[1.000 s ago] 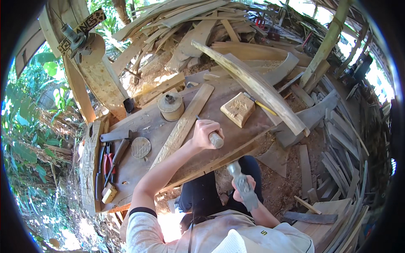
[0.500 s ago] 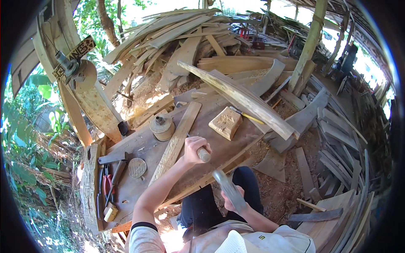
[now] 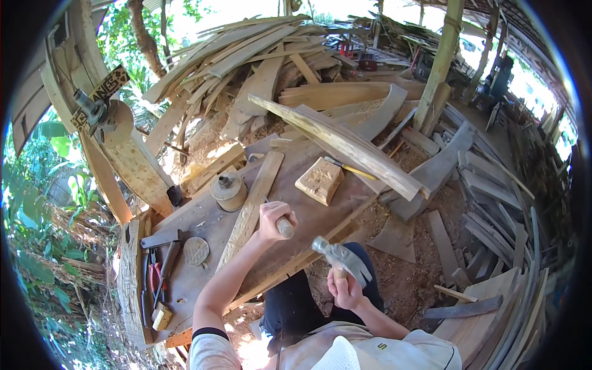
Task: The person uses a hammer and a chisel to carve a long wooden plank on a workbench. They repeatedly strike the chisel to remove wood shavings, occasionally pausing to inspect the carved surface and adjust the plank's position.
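Observation:
My left hand [image 3: 271, 221] is closed around the wooden handle [image 3: 285, 227] of a chisel, whose thin metal end points away from me at a long pale plank [image 3: 258, 196] on the workbench. Whether the tip touches the plank is too small to tell. Below and to the right, my right hand [image 3: 347, 292] grips a claw hammer [image 3: 336, 253] by its wooden handle. The hammer's metal head hangs over my lap, its face toward the chisel's butt and a gap between them.
The workbench [image 3: 209, 285] bears a round wooden pot-shaped piece [image 3: 228, 192], a wooden disc [image 3: 196, 251], a carved block [image 3: 319, 180], a yellow pencil-like stick [image 3: 351, 168] and pliers [image 3: 155, 276]. A long beam [image 3: 339, 145] juts over the bench's right side. Lumber is piled behind.
The hammer in my right hand has turned, its blurred head now sharper and its claw more to the right. My left hand keeps its grip on the chisel. The whole view has shifted slightly.

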### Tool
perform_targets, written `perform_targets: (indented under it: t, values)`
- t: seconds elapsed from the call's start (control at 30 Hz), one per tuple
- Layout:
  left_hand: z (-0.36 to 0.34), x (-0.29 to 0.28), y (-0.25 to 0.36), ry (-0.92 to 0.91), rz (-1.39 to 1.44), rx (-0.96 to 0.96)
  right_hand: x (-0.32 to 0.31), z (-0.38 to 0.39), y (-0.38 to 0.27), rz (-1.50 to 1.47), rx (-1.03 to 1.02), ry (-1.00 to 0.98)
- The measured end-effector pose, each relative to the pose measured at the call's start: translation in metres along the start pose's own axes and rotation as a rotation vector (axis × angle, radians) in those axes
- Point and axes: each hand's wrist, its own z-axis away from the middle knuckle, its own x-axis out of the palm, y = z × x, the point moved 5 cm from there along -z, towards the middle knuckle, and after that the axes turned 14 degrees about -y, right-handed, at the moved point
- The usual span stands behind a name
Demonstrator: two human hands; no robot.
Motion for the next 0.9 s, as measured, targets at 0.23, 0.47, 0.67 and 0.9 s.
perform_targets:
  t: [0.23,0.47,0.67,0.9]
  values:
    - [-0.005,-0.018,-0.004,-0.004,0.063,-0.085,-0.010,0.008,-0.013,-0.169,0.180,0.044]
    - [-0.018,-0.031,-0.016,-0.051,0.137,-0.214,-0.019,0.014,-0.013,-0.229,0.214,0.089]
    - [-0.016,-0.055,-0.068,0.150,0.254,-0.484,-0.019,0.009,-0.011,-0.241,0.221,0.082]
    - [-0.022,-0.075,-0.051,0.402,0.857,-0.293,-0.013,0.016,-0.009,-0.310,0.238,0.077]
